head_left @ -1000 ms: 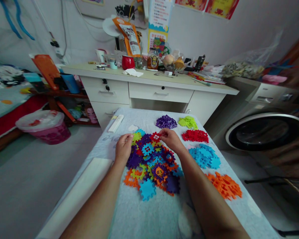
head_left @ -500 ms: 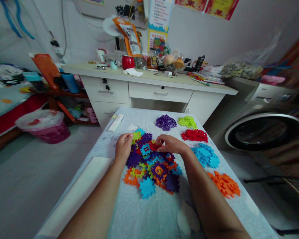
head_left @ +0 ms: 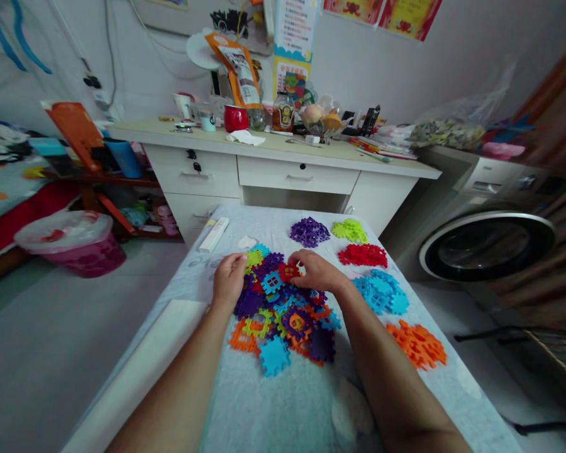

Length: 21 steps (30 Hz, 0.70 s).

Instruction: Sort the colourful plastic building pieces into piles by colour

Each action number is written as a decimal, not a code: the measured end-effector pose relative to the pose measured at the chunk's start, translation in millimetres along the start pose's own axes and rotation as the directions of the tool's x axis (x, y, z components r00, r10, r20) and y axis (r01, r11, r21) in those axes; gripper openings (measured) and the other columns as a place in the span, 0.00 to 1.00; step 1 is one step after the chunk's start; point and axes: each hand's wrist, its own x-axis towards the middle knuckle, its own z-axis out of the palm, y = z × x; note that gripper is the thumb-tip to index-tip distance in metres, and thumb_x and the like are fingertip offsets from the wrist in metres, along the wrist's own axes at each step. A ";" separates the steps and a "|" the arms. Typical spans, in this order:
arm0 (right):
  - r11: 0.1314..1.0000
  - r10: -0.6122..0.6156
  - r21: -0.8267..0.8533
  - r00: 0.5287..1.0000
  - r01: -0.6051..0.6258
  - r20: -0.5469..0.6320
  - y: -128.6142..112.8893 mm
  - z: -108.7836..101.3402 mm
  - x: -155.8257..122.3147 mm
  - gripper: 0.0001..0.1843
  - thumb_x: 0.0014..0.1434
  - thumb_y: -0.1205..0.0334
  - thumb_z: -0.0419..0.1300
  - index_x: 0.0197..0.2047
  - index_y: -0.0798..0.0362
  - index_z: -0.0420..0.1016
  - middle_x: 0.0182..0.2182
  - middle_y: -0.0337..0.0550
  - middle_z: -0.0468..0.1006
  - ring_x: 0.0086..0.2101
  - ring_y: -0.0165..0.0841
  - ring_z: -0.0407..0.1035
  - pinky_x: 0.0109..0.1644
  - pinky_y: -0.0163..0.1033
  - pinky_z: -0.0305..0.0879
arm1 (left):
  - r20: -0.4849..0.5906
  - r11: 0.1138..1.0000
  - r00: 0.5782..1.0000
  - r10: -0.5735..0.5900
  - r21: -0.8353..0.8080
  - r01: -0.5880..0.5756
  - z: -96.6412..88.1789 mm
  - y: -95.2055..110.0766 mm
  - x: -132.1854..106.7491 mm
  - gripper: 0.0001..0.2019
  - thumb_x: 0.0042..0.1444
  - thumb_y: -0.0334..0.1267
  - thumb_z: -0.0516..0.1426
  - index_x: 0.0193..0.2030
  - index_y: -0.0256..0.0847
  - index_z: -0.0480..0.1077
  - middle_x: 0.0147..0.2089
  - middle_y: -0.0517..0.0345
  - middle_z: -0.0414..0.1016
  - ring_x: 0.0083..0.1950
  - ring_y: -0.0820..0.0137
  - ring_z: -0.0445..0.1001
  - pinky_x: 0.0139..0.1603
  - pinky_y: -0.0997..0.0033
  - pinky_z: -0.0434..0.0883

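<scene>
A mixed heap of notched plastic building tiles in purple, blue, orange, lime and red lies on the cloth-covered table. At the heap's upper right is my right hand, its thumb and fingers closed about a red building tile with cut-out openings. My left hand rests at the heap's left edge, fingers curled together beside a lime tile; whatever is in them is hidden. Between the hands sits a blue window-shaped tile. A solid blue tile lies at the near edge.
Single-colour piles line the right side: purple, lime, red, blue and orange. A long white box lies at the far left. Beyond are a desk and a washing machine.
The view has shifted slightly. My right hand's fingers have opened a little around the red tile, which now shows more fully. My left hand stays at the heap's left edge.
</scene>
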 end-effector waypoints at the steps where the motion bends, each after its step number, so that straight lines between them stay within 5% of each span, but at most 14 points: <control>1: 1.000 0.011 0.002 0.998 -0.011 -0.054 4.3 -3.8 -1.6 0.17 0.50 0.65 0.68 0.45 0.55 0.75 0.41 0.47 0.77 0.40 0.36 0.70 0.46 0.40 0.65 | 0.002 1.000 1.000 0.001 0.003 -0.001 0.2 -0.8 0.3 0.21 0.54 0.55 0.54 0.40 0.38 0.75 0.43 0.49 0.79 0.45 0.61 0.76 0.52 0.61 0.69; 7: 0.968 0.190 -0.096 0.923 -0.234 -0.336 60.6 -44.3 -22.9 0.15 0.54 0.62 0.66 0.46 0.55 0.75 0.42 0.48 0.79 0.41 0.37 0.72 0.48 0.41 0.67 | 0.004 1.000 1.000 0.006 0.013 -0.006 0.9 -2.6 1.1 0.21 0.54 0.55 0.54 0.40 0.38 0.75 0.42 0.50 0.79 0.46 0.61 0.75 0.52 0.62 0.69; 12: 0.816 0.420 -0.202 0.795 -0.542 -0.438 117.3 -78.4 -53.1 0.16 0.53 0.59 0.66 0.45 0.55 0.77 0.41 0.51 0.80 0.41 0.41 0.73 0.48 0.43 0.67 | -0.001 1.000 1.000 -0.011 -0.004 0.011 1.3 0.2 -0.1 0.21 0.52 0.54 0.55 0.39 0.38 0.75 0.41 0.51 0.79 0.45 0.61 0.75 0.51 0.63 0.70; 21: 0.649 0.574 -0.247 0.677 -0.719 -0.461 168.2 -78.8 -84.8 0.15 0.55 0.58 0.64 0.45 0.55 0.79 0.40 0.52 0.81 0.41 0.43 0.75 0.45 0.43 0.69 | -0.012 1.000 1.000 -0.011 -0.016 0.010 2.4 -1.2 0.8 0.21 0.51 0.55 0.55 0.39 0.38 0.75 0.40 0.51 0.80 0.44 0.61 0.76 0.51 0.63 0.70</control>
